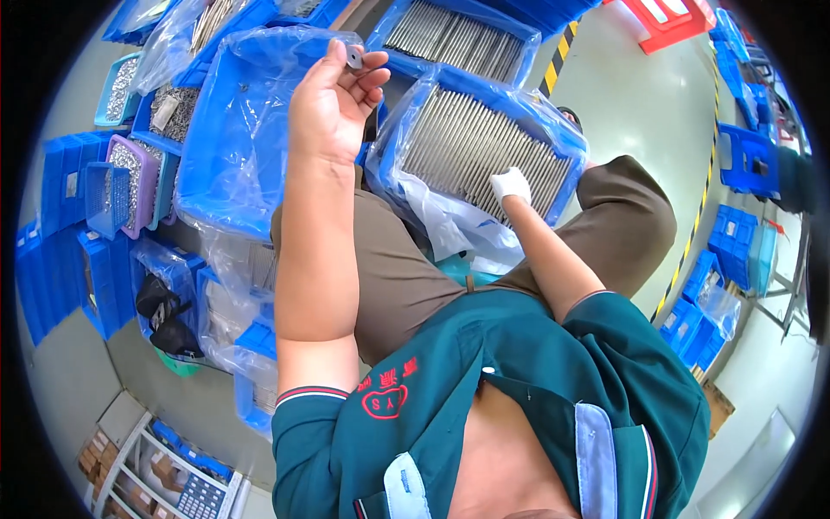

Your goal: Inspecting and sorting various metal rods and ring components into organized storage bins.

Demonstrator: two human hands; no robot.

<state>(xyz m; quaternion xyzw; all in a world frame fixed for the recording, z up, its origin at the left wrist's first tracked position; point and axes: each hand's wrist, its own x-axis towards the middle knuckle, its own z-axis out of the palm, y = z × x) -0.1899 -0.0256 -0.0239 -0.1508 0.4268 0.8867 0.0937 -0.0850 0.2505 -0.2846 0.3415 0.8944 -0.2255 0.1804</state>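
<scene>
My left hand (333, 108) is bare and raised with the palm up, over the right rim of a blue bin lined with clear plastic (251, 130). Between its thumb and fingers is a small grey metal piece with a hole (354, 57). On my right hand (510, 184) is a white glove. That hand rests on a row of thin metal rods (467, 143), its fingers drawn together. What they hold, if anything, is hidden. The rods lie side by side in a plastic-lined blue crate (566, 177) between my knees.
Beyond the crate stands another blue crate of rods (458, 39). At the left are small baskets of metal parts, a purple one (130, 182) among them, and stacked blue bins (73, 177). A red plastic stool (666, 26) stands at the far right.
</scene>
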